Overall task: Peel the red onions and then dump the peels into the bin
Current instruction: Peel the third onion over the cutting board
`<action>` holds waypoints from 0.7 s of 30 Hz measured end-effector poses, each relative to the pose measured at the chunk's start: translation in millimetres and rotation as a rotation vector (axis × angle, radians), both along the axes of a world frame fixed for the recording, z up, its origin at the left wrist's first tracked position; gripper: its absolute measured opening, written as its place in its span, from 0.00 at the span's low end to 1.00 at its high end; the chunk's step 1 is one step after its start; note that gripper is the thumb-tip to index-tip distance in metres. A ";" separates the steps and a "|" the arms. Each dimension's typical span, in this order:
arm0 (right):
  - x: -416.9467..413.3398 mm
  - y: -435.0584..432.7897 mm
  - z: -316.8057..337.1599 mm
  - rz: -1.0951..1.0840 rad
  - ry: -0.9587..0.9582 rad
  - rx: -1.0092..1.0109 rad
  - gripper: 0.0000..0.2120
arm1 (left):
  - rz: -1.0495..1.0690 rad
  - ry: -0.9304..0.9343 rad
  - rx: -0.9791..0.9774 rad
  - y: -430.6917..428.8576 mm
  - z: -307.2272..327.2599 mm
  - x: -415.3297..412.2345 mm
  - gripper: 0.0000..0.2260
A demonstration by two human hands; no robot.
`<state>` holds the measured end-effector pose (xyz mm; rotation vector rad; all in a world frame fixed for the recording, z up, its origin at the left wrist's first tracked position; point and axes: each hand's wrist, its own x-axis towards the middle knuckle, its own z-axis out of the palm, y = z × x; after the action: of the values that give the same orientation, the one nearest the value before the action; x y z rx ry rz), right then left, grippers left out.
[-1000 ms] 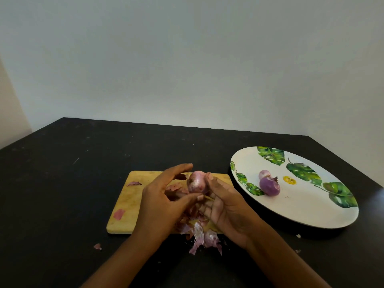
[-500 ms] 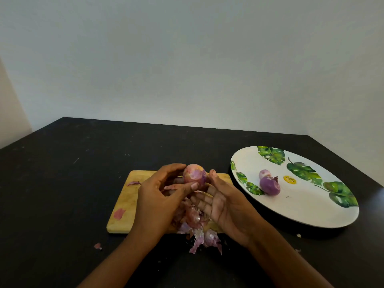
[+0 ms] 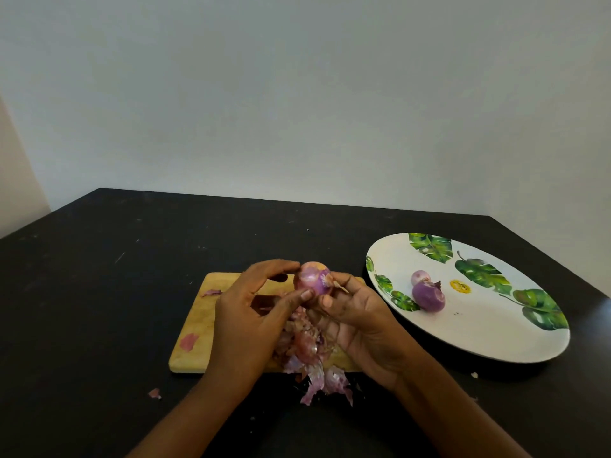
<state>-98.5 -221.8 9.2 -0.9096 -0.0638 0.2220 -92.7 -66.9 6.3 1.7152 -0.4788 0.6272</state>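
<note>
A partly peeled red onion (image 3: 310, 279) was held above the far edge of the wooden cutting board (image 3: 198, 325), gripped between the thumb and curled fingers of the left hand (image 3: 251, 312). Its right side, where a flap of dry skin stood loose, was pinched by the right hand (image 3: 360, 319). Peels (image 3: 314, 368) were heaped over the board's near edge onto the black table (image 3: 99, 292). Two peeled onions (image 3: 428, 296) were seen on the leaf-patterned plate (image 3: 496, 332) at the right.

middle of the cutting board (image 3: 195, 322) is lost under the left grip (image 3: 244, 322), right grip (image 3: 360, 322) and peel pile (image 3: 310, 352). underside of the held onion (image 3: 312, 279) hides behind fingers (image 3: 299, 300). smaller onion (image 3: 419, 277) peeks from behind the bigger onion (image 3: 428, 297). yellow mark (image 3: 459, 286) on the plate (image 3: 479, 328), too tiny to read.
</note>
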 end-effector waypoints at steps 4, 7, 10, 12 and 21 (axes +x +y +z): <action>-0.2 -1.0 0.8 0.028 -0.026 -0.011 0.26 | 0.024 -0.174 0.133 -0.4 0.3 -2.3 0.13; -0.4 -1.2 1.0 0.039 -0.042 -0.010 0.27 | 0.007 -0.206 0.165 -0.4 0.8 -2.6 0.14; 1.4 -2.1 1.0 0.024 -0.060 -0.054 0.32 | -0.029 -0.186 0.179 -0.4 1.4 -2.2 0.15; 2.1 -3.4 0.3 0.020 -0.075 -0.088 0.34 | -0.063 -0.130 0.182 -0.9 3.1 -2.6 0.16; 2.0 -6.2 1.2 0.014 -0.096 -0.177 0.23 | -0.082 0.004 0.193 -2.2 4.0 -8.1 0.27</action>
<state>-96.5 -228.0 10.4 -1.0959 -0.1411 0.1993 -100.8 -69.1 10.3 1.8681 -0.6199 0.5318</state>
